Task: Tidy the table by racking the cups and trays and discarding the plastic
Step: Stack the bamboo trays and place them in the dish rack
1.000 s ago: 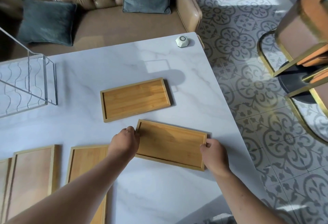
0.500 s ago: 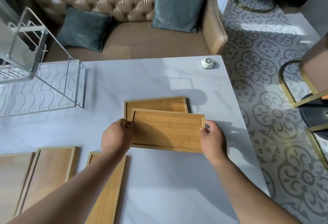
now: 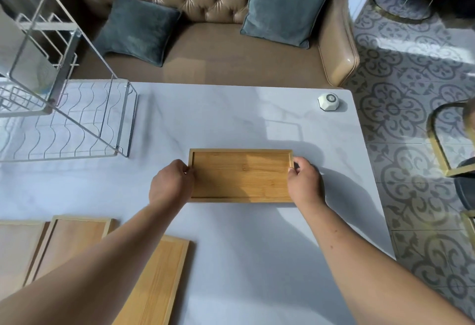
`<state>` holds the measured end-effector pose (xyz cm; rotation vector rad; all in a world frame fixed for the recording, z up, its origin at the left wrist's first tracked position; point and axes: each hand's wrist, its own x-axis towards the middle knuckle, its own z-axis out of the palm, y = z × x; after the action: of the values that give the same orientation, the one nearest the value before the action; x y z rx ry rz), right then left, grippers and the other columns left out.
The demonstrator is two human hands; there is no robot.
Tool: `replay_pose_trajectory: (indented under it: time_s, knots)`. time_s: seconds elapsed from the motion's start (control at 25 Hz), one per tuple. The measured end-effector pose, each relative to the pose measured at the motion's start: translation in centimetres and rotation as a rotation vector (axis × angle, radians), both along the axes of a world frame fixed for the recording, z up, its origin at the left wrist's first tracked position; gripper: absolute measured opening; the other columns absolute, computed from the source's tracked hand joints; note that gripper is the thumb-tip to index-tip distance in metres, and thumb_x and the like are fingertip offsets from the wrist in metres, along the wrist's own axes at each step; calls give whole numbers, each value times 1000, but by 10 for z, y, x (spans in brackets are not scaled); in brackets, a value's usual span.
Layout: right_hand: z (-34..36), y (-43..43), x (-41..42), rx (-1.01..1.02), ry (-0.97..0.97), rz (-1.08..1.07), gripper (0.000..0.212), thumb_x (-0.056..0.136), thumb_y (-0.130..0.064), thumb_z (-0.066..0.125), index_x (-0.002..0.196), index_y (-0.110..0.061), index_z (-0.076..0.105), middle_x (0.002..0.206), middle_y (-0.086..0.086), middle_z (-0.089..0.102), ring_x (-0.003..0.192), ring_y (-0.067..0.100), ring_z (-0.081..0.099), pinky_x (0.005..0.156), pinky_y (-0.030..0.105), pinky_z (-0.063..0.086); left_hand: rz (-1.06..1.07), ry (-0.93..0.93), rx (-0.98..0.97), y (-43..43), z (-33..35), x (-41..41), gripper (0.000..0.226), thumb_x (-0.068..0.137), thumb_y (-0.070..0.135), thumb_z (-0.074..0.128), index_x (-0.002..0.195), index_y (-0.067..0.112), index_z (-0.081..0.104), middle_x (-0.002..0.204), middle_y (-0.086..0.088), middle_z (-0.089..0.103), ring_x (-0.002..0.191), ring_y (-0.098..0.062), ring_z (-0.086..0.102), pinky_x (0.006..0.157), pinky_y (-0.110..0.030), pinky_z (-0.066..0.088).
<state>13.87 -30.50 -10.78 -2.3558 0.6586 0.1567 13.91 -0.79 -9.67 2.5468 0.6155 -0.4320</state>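
A bamboo tray [image 3: 241, 175] lies at the middle of the white marble table [image 3: 231, 119], squared over a second tray that it hides. My left hand [image 3: 171, 183] grips its left short edge and my right hand [image 3: 304, 182] grips its right short edge. Three more bamboo trays lie near the front left: one [image 3: 151, 286] partly under my left forearm, one [image 3: 69, 242] beside it, one [image 3: 15, 247] at the frame's edge. A wire dish rack [image 3: 77, 124] stands at the back left. No cups or plastic are in view.
A small white hexagonal device [image 3: 328, 102] sits near the table's back right corner. A tufted sofa [image 3: 205, 49] with two grey cushions runs behind the table. Gold-framed chairs [image 3: 449, 149] stand on the patterned floor to the right.
Both hands carried the near tray away from me and set it squarely over the far tray, which is now covered. The view tilted up, showing more of the rack and sofa.
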Motion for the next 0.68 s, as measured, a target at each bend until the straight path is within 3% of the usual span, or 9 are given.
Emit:
replay_pose_trajectory:
  time_s: [0.28, 0.48, 0.68]
  knots:
    - [-11, 2, 0, -60, 43, 26, 29, 103, -20, 51, 129, -20, 64, 118, 12, 63, 108, 36, 61, 80, 33, 43, 15, 38, -46, 1, -12, 3, 28, 100, 40, 51, 116, 24, 66, 101, -6, 74, 93, -31, 67, 72, -34, 44]
    - [-15, 3, -5, -70, 80, 8, 27, 105, -25, 48, 110, -13, 71, 109, 13, 70, 98, 35, 62, 73, 32, 42, -54, 28, -17, -1, -14, 1, 29, 103, 31, 47, 85, 20, 67, 82, -4, 68, 78, -29, 60, 60, -33, 38]
    - [-11, 3, -4, -82, 98, 15, 31, 106, -26, 45, 109, -11, 73, 110, 13, 70, 97, 37, 64, 80, 36, 52, -73, 11, -4, -3, -11, 0, 33, 104, 28, 48, 79, 15, 66, 78, -6, 65, 79, -32, 60, 61, -33, 37]
